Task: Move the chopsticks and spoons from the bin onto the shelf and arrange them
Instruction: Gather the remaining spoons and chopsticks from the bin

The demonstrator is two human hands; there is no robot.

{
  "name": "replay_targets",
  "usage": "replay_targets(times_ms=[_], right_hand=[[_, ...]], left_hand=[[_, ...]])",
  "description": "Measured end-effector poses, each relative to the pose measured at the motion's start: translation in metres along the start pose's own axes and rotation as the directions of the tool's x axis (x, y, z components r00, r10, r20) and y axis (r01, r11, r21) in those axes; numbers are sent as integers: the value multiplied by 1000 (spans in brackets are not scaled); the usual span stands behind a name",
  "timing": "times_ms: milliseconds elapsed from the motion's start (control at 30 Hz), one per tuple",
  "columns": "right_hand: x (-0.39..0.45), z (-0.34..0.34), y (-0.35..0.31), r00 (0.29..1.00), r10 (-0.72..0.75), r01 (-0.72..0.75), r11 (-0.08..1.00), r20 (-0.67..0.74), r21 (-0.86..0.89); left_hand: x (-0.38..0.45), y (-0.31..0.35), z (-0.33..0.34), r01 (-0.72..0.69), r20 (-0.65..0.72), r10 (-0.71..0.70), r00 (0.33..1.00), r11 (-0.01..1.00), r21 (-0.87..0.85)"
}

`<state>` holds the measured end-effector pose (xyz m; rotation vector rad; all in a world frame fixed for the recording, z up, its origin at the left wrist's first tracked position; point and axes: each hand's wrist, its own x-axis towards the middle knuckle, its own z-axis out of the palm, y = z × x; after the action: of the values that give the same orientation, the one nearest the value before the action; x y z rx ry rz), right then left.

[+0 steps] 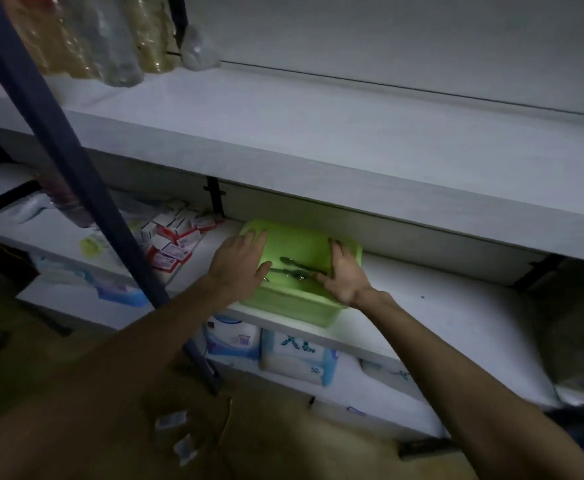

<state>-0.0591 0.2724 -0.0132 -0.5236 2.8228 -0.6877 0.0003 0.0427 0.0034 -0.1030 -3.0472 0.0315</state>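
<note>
White shelving (353, 140), dim light. Green bin (294, 237) on middle shelf, front edge. Our left hand (238, 265) flat on bin's left rim, fingers spread; our right hand (344, 271) open against right rim. Dark utensils (299, 266) inside bin; type unclear.

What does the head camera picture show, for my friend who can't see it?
Two bare hands, the left hand and the right hand, rest on either side of a green bin on a white shelf. A few dark utensils lie inside it. Small red and white boxes sit to its left, in dim light.
</note>
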Motion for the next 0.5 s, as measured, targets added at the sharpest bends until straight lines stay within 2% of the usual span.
replay_targets(times_ms=[133, 233, 333, 400, 500], right_hand=[[18, 6, 1, 979, 80, -49, 985, 187, -164], [33, 17, 0, 955, 146, -61, 949, 259, -310], [51, 27, 2, 925, 200, -46, 903, 324, -427], [60, 32, 10, 905, 239, -52, 884, 353, -465], [72, 41, 28, 899, 234, -21, 867, 370, -498]], left_hand=[[29, -4, 15, -142, 131, 151, 980, 987, -72], [54, -5, 27, -165, 352, 185, 918, 983, -86], [78, -8, 36, -224, 486, 199, 851, 974, -7], [92, -11, 43, -259, 543, 201, 815, 965, 32], [106, -12, 58, -294, 545, 215, 810, 954, 59]])
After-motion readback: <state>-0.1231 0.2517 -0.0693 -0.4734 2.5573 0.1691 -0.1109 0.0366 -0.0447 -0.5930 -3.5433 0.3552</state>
